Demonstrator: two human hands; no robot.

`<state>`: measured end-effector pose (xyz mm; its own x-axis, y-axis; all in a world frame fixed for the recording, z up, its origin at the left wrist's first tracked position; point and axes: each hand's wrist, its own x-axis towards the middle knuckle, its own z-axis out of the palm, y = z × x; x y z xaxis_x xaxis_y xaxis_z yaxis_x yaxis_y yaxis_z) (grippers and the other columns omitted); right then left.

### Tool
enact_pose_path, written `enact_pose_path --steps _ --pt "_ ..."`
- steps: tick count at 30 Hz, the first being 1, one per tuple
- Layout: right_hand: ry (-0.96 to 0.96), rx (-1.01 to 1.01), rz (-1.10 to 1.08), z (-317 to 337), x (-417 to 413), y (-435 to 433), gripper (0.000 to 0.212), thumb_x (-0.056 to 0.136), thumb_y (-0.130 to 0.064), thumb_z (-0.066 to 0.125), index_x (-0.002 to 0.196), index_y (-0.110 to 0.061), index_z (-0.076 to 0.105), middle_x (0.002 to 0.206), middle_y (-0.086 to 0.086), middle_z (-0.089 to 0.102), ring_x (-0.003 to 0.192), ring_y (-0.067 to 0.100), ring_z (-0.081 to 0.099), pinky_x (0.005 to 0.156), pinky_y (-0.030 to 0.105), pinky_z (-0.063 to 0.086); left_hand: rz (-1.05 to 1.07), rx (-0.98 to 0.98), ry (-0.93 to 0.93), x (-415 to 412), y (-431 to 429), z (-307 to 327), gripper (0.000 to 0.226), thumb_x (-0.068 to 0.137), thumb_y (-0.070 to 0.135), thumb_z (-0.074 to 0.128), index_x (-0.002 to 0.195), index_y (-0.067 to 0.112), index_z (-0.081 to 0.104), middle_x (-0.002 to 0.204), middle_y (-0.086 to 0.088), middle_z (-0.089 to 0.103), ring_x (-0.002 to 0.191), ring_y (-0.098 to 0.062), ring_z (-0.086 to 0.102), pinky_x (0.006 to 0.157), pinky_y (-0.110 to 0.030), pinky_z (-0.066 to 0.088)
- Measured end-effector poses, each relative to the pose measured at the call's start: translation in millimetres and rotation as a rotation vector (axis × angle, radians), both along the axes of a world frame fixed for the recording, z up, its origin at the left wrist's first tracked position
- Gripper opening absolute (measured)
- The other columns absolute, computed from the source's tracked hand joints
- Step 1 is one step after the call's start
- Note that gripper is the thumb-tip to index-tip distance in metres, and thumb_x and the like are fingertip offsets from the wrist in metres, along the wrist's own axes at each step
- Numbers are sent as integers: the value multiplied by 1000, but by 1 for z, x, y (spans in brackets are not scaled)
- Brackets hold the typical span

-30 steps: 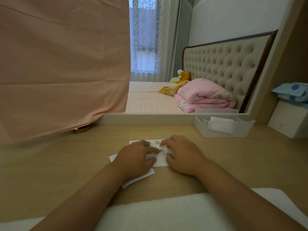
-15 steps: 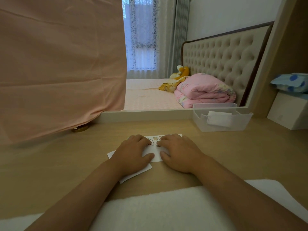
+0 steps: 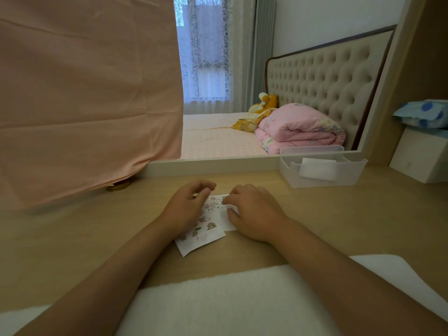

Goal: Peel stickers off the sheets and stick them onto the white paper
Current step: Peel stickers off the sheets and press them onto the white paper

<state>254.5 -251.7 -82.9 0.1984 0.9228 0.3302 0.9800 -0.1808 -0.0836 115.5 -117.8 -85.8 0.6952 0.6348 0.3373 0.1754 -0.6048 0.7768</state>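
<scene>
A white paper lies tilted on the wooden desk and carries several small cartoon stickers. A sticker sheet overlaps its far right corner. My right hand is on the sheet, bent forefinger and thumb pinching at its printed part. My left hand hovers over the paper's left side with curled fingers. Its thumb and forefinger are close together near the sheet's top. Whether a sticker sits between them is too small to tell. Both hands hide parts of the two sheets.
A clear plastic bin with a white packet stands at the back right, and a white box beyond it. A pink cloth hangs at the left over a mirror. A brass lid sits under it. A white towel covers the near edge.
My left hand has lifted off the white paper and curled its fingers, uncovering the stickers on it. My right hand stays on the sticker sheet. The camera tilted slightly upward.
</scene>
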Motion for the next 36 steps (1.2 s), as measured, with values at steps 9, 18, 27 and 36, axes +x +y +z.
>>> enact_pose_path --steps 9,18,27,36 --pt "217 -90 131 -6 -14 0 45 95 -55 53 136 -38 58 133 -12 52 127 10 42 108 37 37 -47 290 579 -40 4 30 38 96 30 61 134 30 58 139 8 51 128 -10 43 109 -31 38" --pt "198 -64 161 -4 -18 -5 46 94 -53 55 138 -40 56 137 -14 51 128 7 41 109 34 37 -37 449 635 -78 -16 2 73 83 75 55 145 37 47 151 15 41 135 -7 34 111 -31 36" --pt "51 334 294 -4 -25 -2 14 85 -26 71 95 -29 80 96 -12 71 87 11 66 68 38 57 -3 323 330 -81 -13 -3 45 92 62 49 123 36 67 132 19 59 119 0 50 106 -32 42" --pt "-226 696 312 9 -29 -6 12 84 -6 68 75 -13 68 82 0 64 60 20 58 46 35 45 227 -223 134 -88 -41 20 40 96 57 53 84 23 71 82 5 73 80 -16 65 80 -38 53"
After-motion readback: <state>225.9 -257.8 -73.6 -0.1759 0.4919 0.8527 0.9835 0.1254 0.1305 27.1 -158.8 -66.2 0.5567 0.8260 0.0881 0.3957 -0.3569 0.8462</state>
